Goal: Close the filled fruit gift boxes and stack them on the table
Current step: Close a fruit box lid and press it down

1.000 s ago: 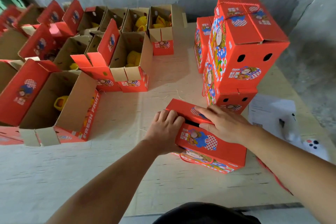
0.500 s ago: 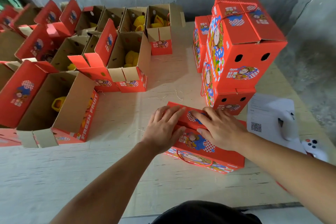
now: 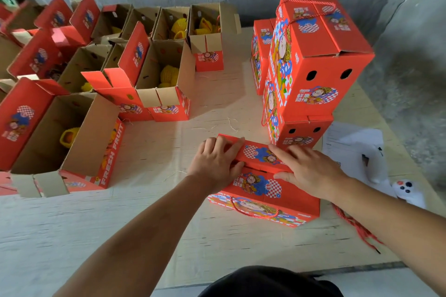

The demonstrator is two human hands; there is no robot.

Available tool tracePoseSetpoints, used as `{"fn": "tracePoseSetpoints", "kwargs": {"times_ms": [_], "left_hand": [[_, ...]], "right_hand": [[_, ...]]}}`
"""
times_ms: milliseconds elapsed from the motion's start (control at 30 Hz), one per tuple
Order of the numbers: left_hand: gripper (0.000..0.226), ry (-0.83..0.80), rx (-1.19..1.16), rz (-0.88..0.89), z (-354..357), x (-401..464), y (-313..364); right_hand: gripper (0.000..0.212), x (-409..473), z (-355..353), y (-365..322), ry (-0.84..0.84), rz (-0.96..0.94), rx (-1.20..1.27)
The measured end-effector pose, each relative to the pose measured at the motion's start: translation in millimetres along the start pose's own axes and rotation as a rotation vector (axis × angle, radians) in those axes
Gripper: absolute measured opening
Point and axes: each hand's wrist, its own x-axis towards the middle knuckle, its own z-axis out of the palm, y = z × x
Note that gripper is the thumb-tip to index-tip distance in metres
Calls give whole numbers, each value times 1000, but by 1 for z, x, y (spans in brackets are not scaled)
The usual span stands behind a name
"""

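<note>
Hands on box lid
Left hand [image 3: 215, 161] and right hand [image 3: 305, 168], fingers straight, press the box [image 3: 263, 188] flaps on the worktop [image 3: 154, 152].

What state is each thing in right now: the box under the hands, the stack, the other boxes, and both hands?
Box being closed: top flaps folded down, a dark gap left between them.
Left hand: fingers pressing the far flap, thumb at the gap.
Right hand: fingers flat on the far flap.
Stacked boxes: closed.
Open boxes: flaps up, yellow-netted fruit inside.
</note>
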Motion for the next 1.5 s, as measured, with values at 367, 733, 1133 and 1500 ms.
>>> {"fn": "tracePoseSetpoints", "kwargs": {"times_ms": [367, 733, 1133, 1500], "left_hand": [[75, -186, -116, -1, 7, 7, -3], [78, -102, -134, 1, -3, 15, -10], [85, -62, -125, -99, -11, 21, 4], [81, -92, -175, -160, -13, 17, 5]], "right_hand": [[86, 2, -1, 2, -3, -25, 129], [38, -64, 13, -57, 474, 55, 145], [100, -65, 15, -64, 172, 297, 268], [94, -55, 24, -36, 369, 181, 115]]}}
